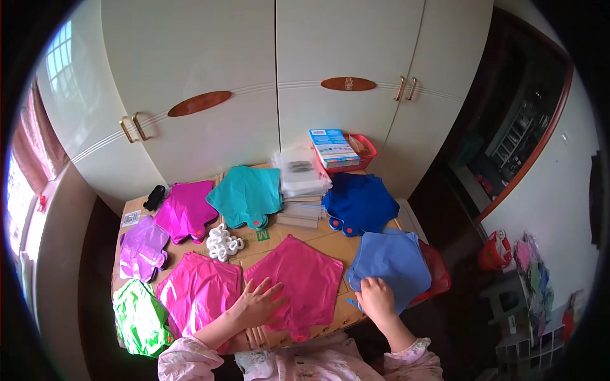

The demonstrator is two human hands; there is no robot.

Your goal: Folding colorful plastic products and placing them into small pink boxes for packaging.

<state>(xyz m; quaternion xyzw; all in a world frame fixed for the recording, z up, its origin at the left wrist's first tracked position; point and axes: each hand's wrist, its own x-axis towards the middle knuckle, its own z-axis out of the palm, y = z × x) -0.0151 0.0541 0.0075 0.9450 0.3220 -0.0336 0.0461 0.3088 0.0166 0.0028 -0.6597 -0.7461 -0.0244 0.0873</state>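
Observation:
Fingers spread, my left hand [259,303] lies on the left part of a deep pink six-sided flat piece [302,276], which has a small tab with a red dot at its near edge. My right hand [377,296] is closed, fingertips together at the near left part of a light blue six-sided piece [394,257]. What lies under those fingertips is hidden. A small bright blue bit [350,301] shows beside the right hand. Left of my left hand is a shiny hot pink piece [197,289], partly under my forearm.
Cardboard [267,247] covers the table. Around it lie teal [244,195], magenta [185,209], lilac [143,247], green [141,317] and dark blue pieces [362,203]. White rings [222,243], clear bags [302,174] and a red basket [365,152] with a blue box [333,147] are there.

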